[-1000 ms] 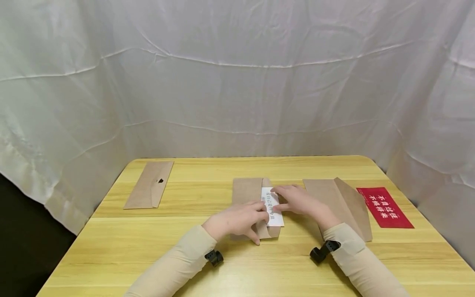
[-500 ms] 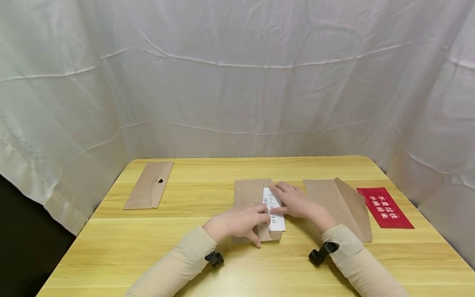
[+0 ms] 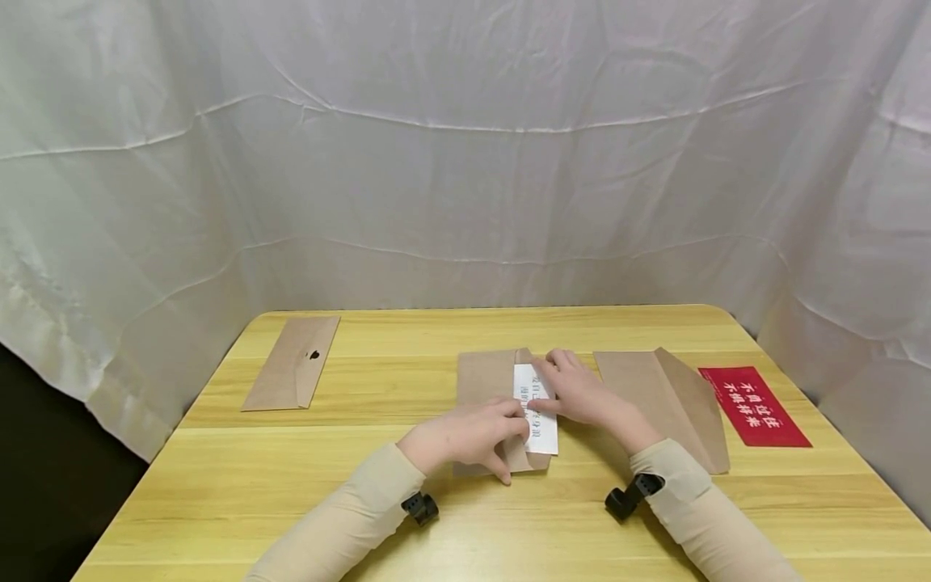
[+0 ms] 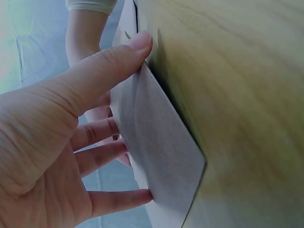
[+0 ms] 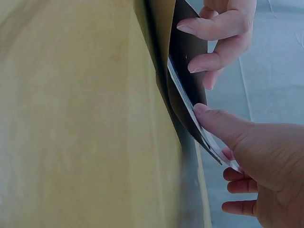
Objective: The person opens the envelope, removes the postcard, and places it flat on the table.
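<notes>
A white card [image 3: 544,436] with printed characters lies partly inside a brown envelope [image 3: 483,373] in the middle of the table, its right part sticking out of the envelope's mouth. My left hand [image 3: 469,432] holds the envelope at that mouth, thumb near the front edge and fingertips over the upper paper. In the left wrist view the envelope's corner [image 4: 171,142] shows between thumb and fingers. My right hand [image 3: 582,396] pinches the card's right edge; the right wrist view shows the thumb on one face of the card [image 5: 183,90] and fingers behind. The card's inner part is hidden.
On the wooden table [image 3: 393,339], a second brown envelope [image 3: 647,388] lies with its flap unfolded, right of my right hand. Beyond it rests a red card [image 3: 756,408] with white characters. A closed brown envelope [image 3: 287,364] lies far left. A pale curtain [image 3: 465,186] hangs behind.
My right hand has shifted slightly away from me along the card's edge, and the card sits at a slightly different angle. The held envelope has moved a little; my left hand keeps nearly the same place.
</notes>
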`<state>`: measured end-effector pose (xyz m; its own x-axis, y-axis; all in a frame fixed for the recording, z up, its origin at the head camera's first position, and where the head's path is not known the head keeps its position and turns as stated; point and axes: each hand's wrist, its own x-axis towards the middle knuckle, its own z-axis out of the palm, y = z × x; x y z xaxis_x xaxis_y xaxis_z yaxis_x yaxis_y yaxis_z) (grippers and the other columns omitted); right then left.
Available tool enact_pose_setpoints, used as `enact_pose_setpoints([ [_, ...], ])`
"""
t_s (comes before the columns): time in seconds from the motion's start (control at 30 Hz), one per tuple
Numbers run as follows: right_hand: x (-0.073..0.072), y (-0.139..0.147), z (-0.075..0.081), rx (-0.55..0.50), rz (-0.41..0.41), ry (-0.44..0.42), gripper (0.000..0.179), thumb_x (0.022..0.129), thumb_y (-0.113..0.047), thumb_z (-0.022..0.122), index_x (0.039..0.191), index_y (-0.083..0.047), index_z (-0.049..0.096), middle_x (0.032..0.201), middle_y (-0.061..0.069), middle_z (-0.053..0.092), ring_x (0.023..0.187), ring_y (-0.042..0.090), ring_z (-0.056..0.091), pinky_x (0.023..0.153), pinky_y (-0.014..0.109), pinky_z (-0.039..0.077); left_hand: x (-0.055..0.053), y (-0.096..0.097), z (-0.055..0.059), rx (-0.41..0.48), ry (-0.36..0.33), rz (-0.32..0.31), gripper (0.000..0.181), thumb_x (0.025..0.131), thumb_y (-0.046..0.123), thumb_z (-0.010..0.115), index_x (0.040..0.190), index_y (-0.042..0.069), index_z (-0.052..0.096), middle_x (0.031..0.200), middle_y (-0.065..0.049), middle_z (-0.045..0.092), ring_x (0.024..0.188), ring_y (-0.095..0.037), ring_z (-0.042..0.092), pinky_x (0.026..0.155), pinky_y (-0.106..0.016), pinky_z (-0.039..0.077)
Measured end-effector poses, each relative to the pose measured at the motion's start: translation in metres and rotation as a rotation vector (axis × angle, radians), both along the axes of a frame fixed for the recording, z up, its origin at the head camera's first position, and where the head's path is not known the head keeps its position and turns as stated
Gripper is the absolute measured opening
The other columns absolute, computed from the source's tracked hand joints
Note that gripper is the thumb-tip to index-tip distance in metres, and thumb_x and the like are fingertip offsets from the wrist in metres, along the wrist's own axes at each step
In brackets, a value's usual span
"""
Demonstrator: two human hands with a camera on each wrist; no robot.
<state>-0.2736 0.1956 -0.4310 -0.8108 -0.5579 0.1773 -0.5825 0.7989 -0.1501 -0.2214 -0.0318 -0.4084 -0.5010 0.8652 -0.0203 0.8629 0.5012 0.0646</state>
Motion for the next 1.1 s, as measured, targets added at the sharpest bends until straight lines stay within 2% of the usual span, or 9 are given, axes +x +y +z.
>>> enact_pose_setpoints([
  [0.17, -0.001, 0.001, 0.0, 0.006, -0.007, 0.024, 0.076, 0.084, -0.043, 0.073, 0.14, 0.002, 0.047, 0.115, 0.015, 0.052, 0.104, 0.028, 0.047, 0.088, 0.044, 0.046, -0.001, 0.0, 0.001, -0.006, -0.002, 0.002, 0.051, 0.071, 0.054, 0.078, 0.108, 0.024, 0.06, 0.121, 0.007, 0.055, 0.108, -0.008, 0.051, 0.092, -0.018, 0.045],
  [0.43, -0.003, 0.008, 0.008, 0.025, -0.051, -0.039, 0.078, 0.086, -0.044, 0.072, 0.142, 0.003, 0.045, 0.122, 0.017, 0.05, 0.111, 0.03, 0.044, 0.094, 0.046, 0.045, -0.001, 0.0, 0.001, -0.017, -0.005, 0.009, 0.05, 0.072, 0.053, 0.079, 0.107, 0.024, 0.059, 0.118, 0.007, 0.054, 0.103, -0.007, 0.049, 0.088, -0.017, 0.045],
  [0.8, -0.003, 0.017, 0.015, 0.086, -0.083, -0.046, 0.078, 0.084, -0.045, 0.073, 0.142, 0.0, 0.046, 0.122, 0.017, 0.051, 0.108, 0.029, 0.047, 0.092, 0.046, 0.046, -0.004, -0.002, 0.0, -0.004, -0.043, 0.014, 0.049, 0.072, 0.049, 0.081, 0.107, 0.024, 0.06, 0.116, 0.008, 0.053, 0.102, -0.007, 0.048, 0.087, -0.016, 0.043],
  [1.1, -0.006, 0.025, 0.014, 0.142, -0.117, -0.065, 0.077, 0.084, -0.047, 0.071, 0.142, -0.002, 0.047, 0.123, 0.017, 0.051, 0.11, 0.029, 0.046, 0.095, 0.049, 0.045, -0.004, -0.003, -0.001, -0.004, -0.064, 0.026, 0.049, 0.071, 0.048, 0.082, 0.108, 0.023, 0.061, 0.117, 0.008, 0.054, 0.104, -0.007, 0.049, 0.088, -0.016, 0.043],
])
